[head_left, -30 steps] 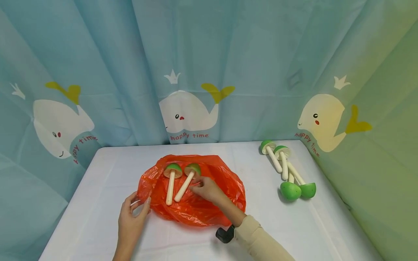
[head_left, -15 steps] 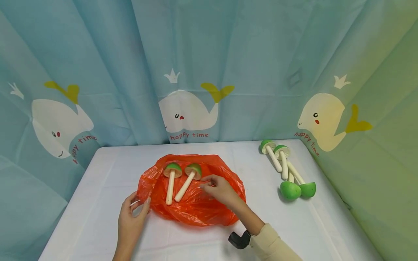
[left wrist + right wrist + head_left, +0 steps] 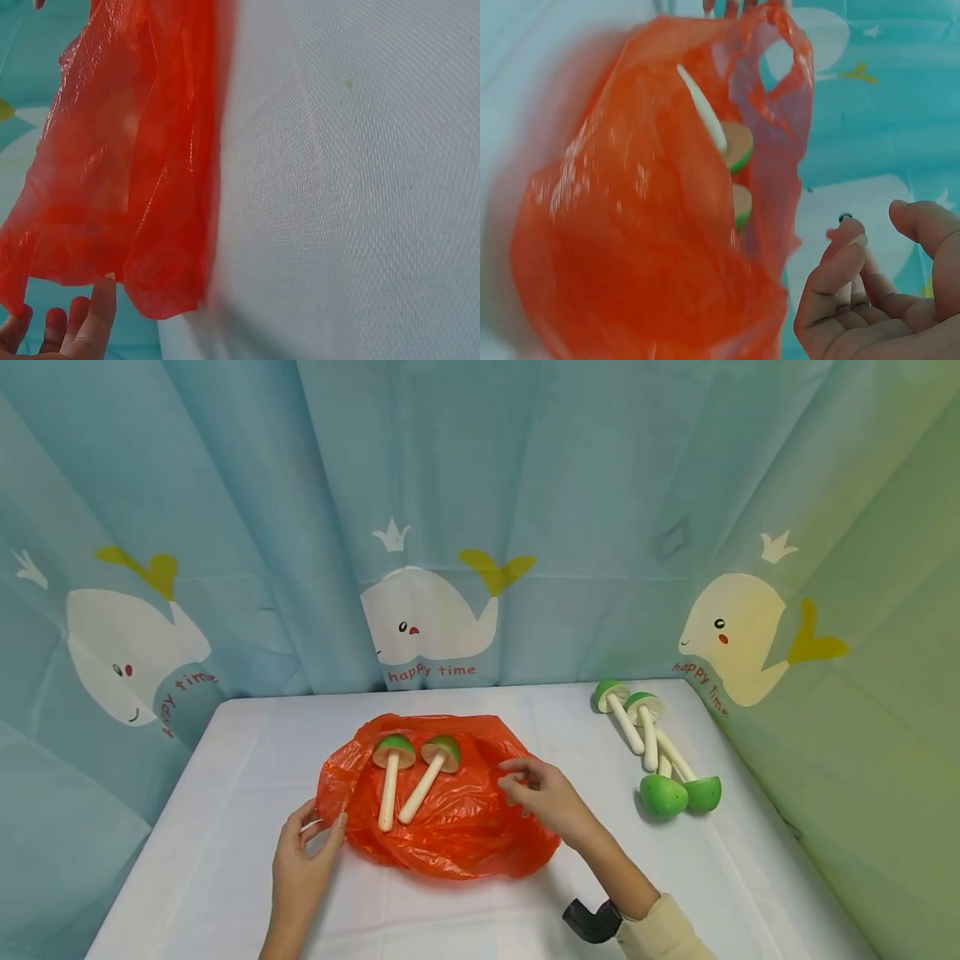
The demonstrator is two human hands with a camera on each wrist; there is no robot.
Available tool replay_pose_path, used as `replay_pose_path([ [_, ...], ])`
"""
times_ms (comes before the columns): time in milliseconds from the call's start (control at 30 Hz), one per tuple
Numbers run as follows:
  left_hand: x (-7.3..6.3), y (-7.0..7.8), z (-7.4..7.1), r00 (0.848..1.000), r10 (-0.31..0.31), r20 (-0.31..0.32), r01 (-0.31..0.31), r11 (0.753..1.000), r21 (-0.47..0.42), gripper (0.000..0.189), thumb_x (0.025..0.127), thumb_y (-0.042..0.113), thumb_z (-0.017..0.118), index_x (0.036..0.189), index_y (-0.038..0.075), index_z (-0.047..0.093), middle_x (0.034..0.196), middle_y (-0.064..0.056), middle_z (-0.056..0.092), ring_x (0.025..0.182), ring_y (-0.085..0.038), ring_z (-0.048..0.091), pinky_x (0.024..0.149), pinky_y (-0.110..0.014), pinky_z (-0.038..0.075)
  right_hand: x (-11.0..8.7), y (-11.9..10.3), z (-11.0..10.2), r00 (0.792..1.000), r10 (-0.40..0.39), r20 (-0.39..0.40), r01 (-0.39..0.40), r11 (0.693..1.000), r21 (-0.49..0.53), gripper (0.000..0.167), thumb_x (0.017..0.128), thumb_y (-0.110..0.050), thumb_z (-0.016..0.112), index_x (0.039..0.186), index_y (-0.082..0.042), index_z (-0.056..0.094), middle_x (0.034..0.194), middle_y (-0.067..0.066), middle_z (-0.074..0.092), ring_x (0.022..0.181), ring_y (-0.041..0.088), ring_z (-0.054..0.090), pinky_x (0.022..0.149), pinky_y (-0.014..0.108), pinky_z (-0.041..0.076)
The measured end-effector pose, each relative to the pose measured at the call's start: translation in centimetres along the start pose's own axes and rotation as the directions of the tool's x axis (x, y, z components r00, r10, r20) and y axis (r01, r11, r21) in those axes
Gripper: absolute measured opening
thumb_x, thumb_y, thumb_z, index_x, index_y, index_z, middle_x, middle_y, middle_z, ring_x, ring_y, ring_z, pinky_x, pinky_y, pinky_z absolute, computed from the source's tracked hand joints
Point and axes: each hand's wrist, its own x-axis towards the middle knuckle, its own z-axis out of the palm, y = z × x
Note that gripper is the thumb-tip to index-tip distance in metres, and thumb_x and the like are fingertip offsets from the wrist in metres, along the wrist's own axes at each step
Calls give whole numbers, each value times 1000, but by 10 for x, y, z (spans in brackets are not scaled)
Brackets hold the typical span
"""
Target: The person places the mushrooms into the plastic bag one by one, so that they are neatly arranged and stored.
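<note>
An orange-red plastic bag (image 3: 480, 827) lies spread on the table, its mouth facing up. Two toy mushrooms with green caps and white stems rest in it, a left mushroom (image 3: 390, 777) and a right mushroom (image 3: 427, 785). At the bag's left edge, my left hand (image 3: 303, 860) holds the film between thumb and fingers; the left wrist view shows the fingertips (image 3: 105, 292) at its rim. My right hand (image 3: 551, 797) hovers over the bag's right side, fingers loosely curled and holding nothing. In the right wrist view, bag film partly hides the mushrooms.
Several more green-capped toy mushrooms (image 3: 663, 797) lie in a loose cluster at the table's back right. A white cloth covers the table (image 3: 225, 827). Behind it hangs a blue curtain (image 3: 600, 527) with whale prints. A black strap piece (image 3: 592, 922) sits at my right wrist.
My right hand has moved rightward, away from the right mushroom toward the bag's right edge. The left hand, the bag and both mushrooms stay about where they were.
</note>
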Motion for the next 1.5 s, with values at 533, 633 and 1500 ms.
replay_pose_path([
  [533,-1,2,-1,999,-37,10,37,999,1,56,90,27,65,132,-1,43,120,-15,47,103,-27,53,66,-4,44,-4,40,-67,978,-7,-209,-4,999,-53,36,90,-19,65,118,2,57,98,19,61,77,29,61,55,24,49],
  [633,-1,4,-2,998,-52,27,52,999,-5,56,90,28,65,132,-1,42,122,-16,46,104,-27,52,67,-3,44,-5,51,-83,966,-5,-259,-18,996,-87,37,91,-20,65,118,3,56,95,17,61,76,25,61,55,24,48],
  [1500,8,-35,4,999,-38,13,38,999,-17,69,86,48,64,134,4,42,121,-11,47,102,-23,52,66,-19,53,-2,82,-172,847,70,-527,-314,866,-390,45,91,-21,61,118,14,51,102,30,58,84,33,58,55,24,45],
])
